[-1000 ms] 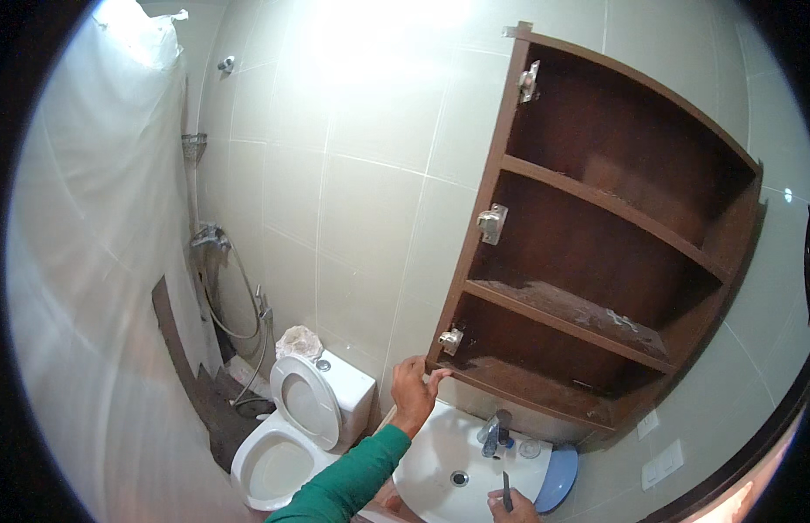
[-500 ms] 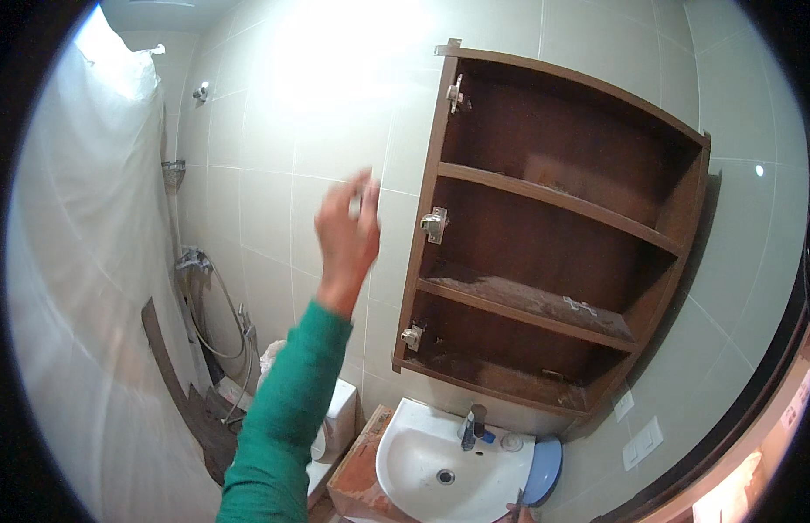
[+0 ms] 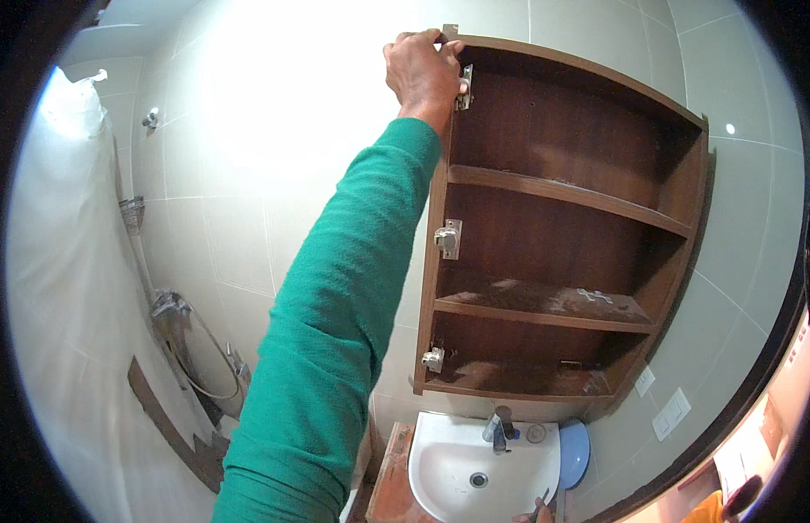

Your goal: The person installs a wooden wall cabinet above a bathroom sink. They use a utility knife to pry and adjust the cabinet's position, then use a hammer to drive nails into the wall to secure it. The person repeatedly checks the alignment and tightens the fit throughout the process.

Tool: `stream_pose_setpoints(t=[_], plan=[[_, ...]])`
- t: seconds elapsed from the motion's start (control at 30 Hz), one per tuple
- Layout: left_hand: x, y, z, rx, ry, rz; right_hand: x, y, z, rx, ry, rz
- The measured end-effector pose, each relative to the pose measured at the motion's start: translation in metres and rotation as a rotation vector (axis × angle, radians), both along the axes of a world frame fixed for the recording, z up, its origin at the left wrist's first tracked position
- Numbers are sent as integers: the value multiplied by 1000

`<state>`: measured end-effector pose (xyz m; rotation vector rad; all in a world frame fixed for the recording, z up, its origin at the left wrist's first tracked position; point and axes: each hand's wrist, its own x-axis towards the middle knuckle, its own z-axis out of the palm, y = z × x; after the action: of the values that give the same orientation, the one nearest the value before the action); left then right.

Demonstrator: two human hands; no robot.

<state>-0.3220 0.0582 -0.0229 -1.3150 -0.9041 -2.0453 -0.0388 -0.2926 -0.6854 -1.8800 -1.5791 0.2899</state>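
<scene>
My left hand [image 3: 422, 78], in a green sleeve, grips the upper left corner of a brown wooden wall cabinet [image 3: 566, 205] beside its top metal hinge [image 3: 464, 87]. The cabinet has open compartments and no door on it, with more metal hinges on its left side. My right hand [image 3: 534, 514] is mostly cut off at the bottom edge, over the white washbasin [image 3: 444, 471], holding a thin dark tool [image 3: 544, 499] that is too small to identify clearly.
A tap [image 3: 498, 429] and a blue plastic bowl [image 3: 573, 453] sit at the basin. A white plastic sheet [image 3: 82, 296] hangs on the left beside a shower hose [image 3: 189, 340]. Wall switches [image 3: 671, 414] and a doorway edge are on the right.
My left hand has moved up from the cabinet's bottom left corner to its top left corner. The view has tilted upward. My right hand has dropped to the frame's bottom edge.
</scene>
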Motion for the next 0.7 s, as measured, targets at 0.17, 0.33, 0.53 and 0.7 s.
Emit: stream_pose_setpoints(t=[0.17,0.33,0.53,0.7], plan=[[-1,15,3,52,7,79,-42,10,1,27,252,-166],[-12,13,14,-102,40,-497,-36,1,-24,95,96,-130],[-52,38,43,-238,6,-412,-14,17,41,100,219,-93],[-41,34,43,-236,110,-475,-1,23,56,-43,254,-68]])
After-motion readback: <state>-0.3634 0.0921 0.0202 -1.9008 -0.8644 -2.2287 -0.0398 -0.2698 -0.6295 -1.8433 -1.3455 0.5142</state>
